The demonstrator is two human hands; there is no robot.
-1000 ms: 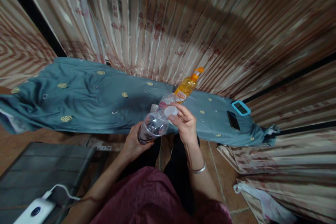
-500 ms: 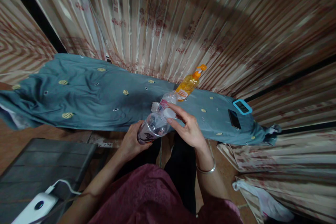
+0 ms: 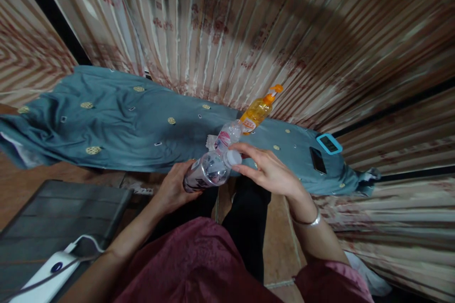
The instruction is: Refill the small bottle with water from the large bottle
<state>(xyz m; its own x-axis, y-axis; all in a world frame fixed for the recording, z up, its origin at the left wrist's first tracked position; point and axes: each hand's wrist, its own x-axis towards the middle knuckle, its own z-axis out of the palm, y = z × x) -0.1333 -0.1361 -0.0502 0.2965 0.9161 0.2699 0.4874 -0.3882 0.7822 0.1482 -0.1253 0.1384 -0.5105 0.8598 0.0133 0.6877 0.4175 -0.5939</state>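
Observation:
A clear plastic bottle [image 3: 209, 170] with a dark-printed label is tilted to the right in front of me, and my left hand [image 3: 177, 184] is wrapped round its lower body. On its neck sits a white cap [image 3: 233, 157], gripped between the thumb and fingers of my right hand [image 3: 268, 168]. Just beyond, a second clear bottle [image 3: 227, 133] with a pink label stands on the cloth, partly hidden by the one I hold. Close behind it is a pump bottle [image 3: 256, 111] of yellow liquid with an orange head.
A blue-green patterned cloth [image 3: 117, 128] covers the long surface. A phone [image 3: 317, 160] and a blue-framed digital device [image 3: 329, 144] lie on its right part. At lower left, a white power bank [image 3: 46, 277] with a cable rests on a dark slatted seat [image 3: 67, 208]. A striped curtain [image 3: 231, 23] hangs behind.
My right hand has turned about the cap, with its wrist and forearm swung out to the right. The held bottle has tipped slightly further right.

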